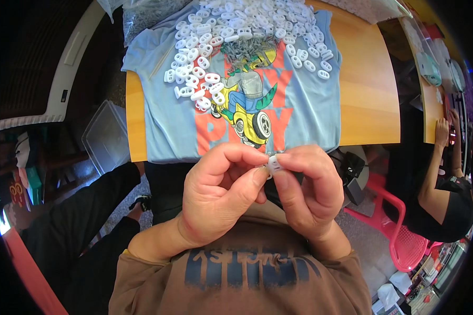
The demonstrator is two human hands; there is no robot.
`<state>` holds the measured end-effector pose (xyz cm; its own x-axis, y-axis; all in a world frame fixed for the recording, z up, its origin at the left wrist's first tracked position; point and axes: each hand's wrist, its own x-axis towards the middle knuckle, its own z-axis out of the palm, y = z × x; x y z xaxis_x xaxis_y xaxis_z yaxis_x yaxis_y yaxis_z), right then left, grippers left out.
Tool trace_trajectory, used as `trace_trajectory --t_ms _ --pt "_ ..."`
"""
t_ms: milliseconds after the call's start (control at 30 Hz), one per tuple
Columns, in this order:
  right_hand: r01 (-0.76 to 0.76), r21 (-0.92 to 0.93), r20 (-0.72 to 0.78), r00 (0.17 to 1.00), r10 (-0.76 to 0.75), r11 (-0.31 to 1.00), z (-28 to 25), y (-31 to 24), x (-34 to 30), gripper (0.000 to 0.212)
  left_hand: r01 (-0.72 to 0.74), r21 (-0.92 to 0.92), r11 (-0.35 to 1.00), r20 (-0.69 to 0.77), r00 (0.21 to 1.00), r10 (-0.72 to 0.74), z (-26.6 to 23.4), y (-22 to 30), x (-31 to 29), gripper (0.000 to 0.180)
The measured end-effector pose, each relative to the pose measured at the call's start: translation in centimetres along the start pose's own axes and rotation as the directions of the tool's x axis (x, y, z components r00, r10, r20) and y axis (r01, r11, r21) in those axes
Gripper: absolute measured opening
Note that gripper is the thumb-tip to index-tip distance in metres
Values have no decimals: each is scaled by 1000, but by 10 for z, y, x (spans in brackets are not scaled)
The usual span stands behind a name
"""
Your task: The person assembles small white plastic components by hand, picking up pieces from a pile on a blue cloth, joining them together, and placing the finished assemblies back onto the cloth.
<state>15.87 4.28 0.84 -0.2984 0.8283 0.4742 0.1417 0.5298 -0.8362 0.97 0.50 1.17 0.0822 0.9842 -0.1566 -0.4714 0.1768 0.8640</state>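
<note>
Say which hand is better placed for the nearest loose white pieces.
Probably the left hand: those loose pieces lie on its side, farther from the right hand; both meet at a held piece.

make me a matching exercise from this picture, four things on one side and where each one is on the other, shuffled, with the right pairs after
Things
1. held white piece
2. loose white pieces
3. blue-grey shirt
4. plastic chair

Places
A. spread over the wooden table
B. at the right of the picture, away from the hands
C. between the fingertips of the left hand and right hand
D. strewn on the far part of the cloth

Pairs: 1-C, 2-D, 3-A, 4-B
</note>
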Motion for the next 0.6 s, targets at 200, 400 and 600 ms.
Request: trace_trajectory --t_ms 200,400,600 --pt "-232 292 3 970 241 928 -1 -2 -7 19 5 -26 1000 29 1000 -4 1 -1 1 19" --pt "-399 603 79 892 446 691 -2 -7 -5 15 17 -34 999 47 999 -15 3 1 -1 25" --pt "-390 505 73 908 412 770 -5 -5 -6 16 30 -6 1000 94 995 -29 0 0 -2 37"
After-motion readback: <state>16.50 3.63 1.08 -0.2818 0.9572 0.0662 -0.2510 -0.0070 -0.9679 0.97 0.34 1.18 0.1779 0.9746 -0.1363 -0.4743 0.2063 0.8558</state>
